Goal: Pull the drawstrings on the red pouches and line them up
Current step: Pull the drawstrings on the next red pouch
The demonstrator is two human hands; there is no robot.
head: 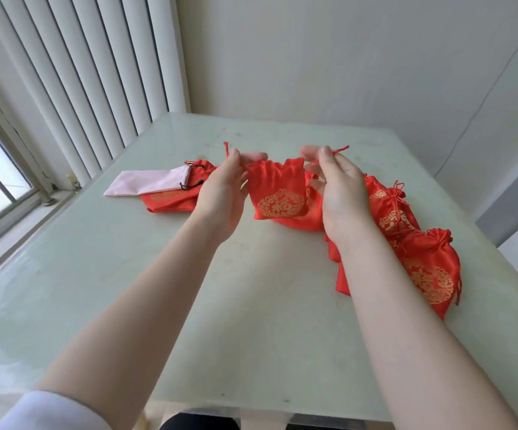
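At the bottom left of the frame a white sleeve is seen, and both bare forearms are extended up the frame over the pale green table. At centre frame a red pouch is held raised above the table by its two drawstring ends. The left drawstring end is pinched between thumb and fingers of the left hand; the right drawstring end is pinched likewise by the right hand. The pouch mouth is only partly gathered, so the closing pull is judged unfinished. The pouch appears to be a thin, glossy satin item; it is judged light, limp and somewhat slippery, and probably empty. Hold is best taken on the cords close to the mouth, with an even outward pull on both sides. A gold round emblem is printed on the front, with one Chinese character at its centre, apparently 福. At right frame, closed red pouches with the same emblem lie overlapped in a rough row. Beyond the left hand, another red pouch lies flat under a pink drawstring pouch. No brand is legible. Vertical blinds are seen at upper left.
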